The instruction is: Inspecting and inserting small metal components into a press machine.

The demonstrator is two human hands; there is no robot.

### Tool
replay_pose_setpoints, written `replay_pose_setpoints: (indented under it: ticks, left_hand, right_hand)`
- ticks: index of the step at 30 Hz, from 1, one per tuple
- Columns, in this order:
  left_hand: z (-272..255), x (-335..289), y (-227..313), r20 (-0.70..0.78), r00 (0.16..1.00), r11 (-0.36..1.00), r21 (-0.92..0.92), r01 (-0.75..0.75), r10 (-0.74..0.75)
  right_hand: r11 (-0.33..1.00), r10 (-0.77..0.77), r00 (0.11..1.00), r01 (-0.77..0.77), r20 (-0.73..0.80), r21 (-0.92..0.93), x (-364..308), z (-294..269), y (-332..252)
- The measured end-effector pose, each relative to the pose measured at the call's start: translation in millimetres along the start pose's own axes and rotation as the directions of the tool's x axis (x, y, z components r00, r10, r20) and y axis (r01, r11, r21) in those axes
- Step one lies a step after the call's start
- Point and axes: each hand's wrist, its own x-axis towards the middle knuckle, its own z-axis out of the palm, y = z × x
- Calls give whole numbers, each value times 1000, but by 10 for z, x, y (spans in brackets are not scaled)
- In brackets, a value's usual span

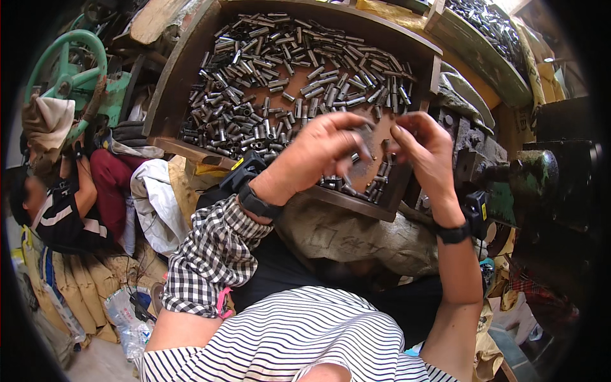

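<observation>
A wooden tray point(172, 83) lies in front of me, holding a great many short metal tubes point(232, 111). Over its near right part is my left hand point(318, 153), its fingers bent and smeared by motion; whether they hold anything does not show. To its right, my right hand point(425, 143) has thumb and forefinger pinched together above the tray's right side. Anything between those fingertips is too small or hidden to name. Below both hands, several dark metal pieces point(379, 181) lie in the tray's near right corner.
A dark, greasy machine point(522, 178) stands close on the right. At upper right is another wooden box point(477, 48) with metal pieces. A green handwheel point(67, 83) is at far left, near another person point(63, 204). A sack point(356, 235) hangs below the tray's near edge.
</observation>
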Motion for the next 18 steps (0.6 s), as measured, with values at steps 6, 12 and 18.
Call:
replay_pose_setpoints:
  ticks: [6, 12, 18]
  left_hand:
    - [-242, -52, 5, -176, 982, 996, -54, -71, 60]
    - [-205, -5, -150, -23, 932, 687, 682, -250, 361]
    - [-157, 78, -234, 242, 831, 96, 939, -331, 501]
  right_hand:
    - [117, -337, 890, 364, 307, -924, 662, 332, 267]
    - [14, -315, 873, 397, 373, -918, 760, 330, 261]
    - [758, -262, 965, 217, 18, -615, 239, 156, 128]
